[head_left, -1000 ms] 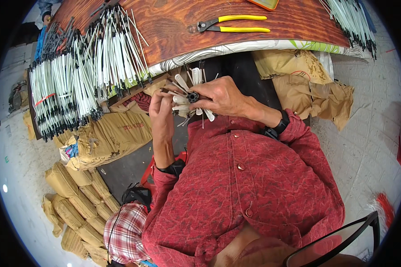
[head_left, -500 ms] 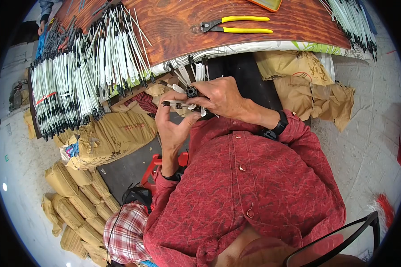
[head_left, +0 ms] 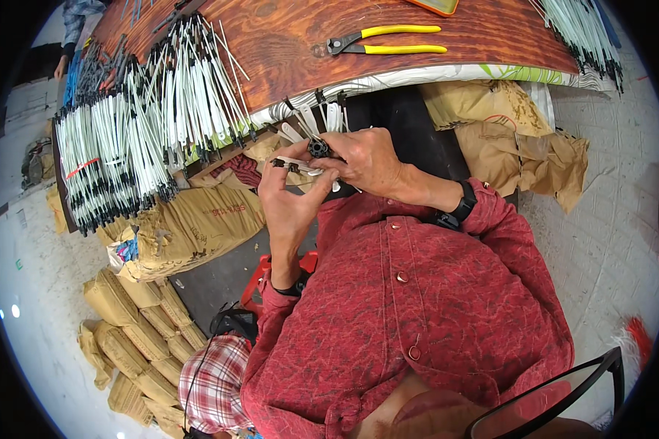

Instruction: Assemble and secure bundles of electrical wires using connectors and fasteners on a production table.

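Just in front of my chest, my right hand (head_left: 373,162) grips a round black notched hub (head_left: 318,148) with several white strips (head_left: 334,117) fanning out from around it. Black pieces cap the far ends of these strips. My left hand (head_left: 289,212) pinches a white strip with small black fittings (head_left: 284,165) between thumb and fingers. It lies close beside the hub; whether the two touch, I cannot tell. Part of the hub is covered by my right fingers.
Bundles of white rods with black ends (head_left: 117,157) lie along the left of the wooden table (head_left: 293,62). Yellow-handled end cutters (head_left: 403,50) rest on it. Brown paper packages (head_left: 190,227) are at left, crumpled brown paper (head_left: 523,161) at right. Another person's arm (head_left: 69,44) shows far left.
My left thumb and fingers have closed in toward the hub with the white strip. My right hand has hardly moved. The whole view has shifted slightly.
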{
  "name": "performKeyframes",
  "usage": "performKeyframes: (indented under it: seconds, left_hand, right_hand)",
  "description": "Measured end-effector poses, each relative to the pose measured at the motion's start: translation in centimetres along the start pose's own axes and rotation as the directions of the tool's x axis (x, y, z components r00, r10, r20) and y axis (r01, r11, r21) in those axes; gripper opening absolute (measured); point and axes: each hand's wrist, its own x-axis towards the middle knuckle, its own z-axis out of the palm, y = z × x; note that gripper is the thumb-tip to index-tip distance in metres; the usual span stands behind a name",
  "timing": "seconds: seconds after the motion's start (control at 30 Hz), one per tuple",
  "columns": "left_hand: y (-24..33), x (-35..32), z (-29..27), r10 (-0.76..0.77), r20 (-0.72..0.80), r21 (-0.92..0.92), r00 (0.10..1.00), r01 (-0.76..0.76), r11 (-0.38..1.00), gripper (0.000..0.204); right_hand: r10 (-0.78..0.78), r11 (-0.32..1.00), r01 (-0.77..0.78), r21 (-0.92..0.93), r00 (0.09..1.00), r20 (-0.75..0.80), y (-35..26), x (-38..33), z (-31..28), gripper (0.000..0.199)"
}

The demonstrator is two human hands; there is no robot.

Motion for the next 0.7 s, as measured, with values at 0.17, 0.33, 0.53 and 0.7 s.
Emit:
performKeyframes:
  seconds: [0.17,0.33,0.53,0.7]
  left_hand:
    - [-0.5,0.3,0.3,0.004,-0.047,-0.046,0.999,-0.006,0.999,0.047]
    - [-0.2,0.1,1.5,-0.112,-0.126,-0.039,0.986,0.108,0.993,0.041]
    - [-0.5,0.3,1.8,-0.05,-0.17,-0.056,0.984,0.041,0.998,0.033]
    - [-1.0,0.6,1.8,0.062,-0.198,-0.022,0.978,-0.068,0.997,0.032]
  right_hand:
    - [0.015,0.999,-0.014,-0.034,0.999,0.028,-0.6,0.2,0.0,0.034]
    - [0.004,1.0,-0.004,-0.008,1.0,-0.001,-1.2,0.1,-0.2,0.025]
    - [0.021,1.0,-0.021,-0.013,0.999,0.04,-1.4,0.2,-0.5,0.022]
    - [0.011,1.0,-0.012,0.011,0.992,0.124,-1.3,0.1,-0.7,0.028]
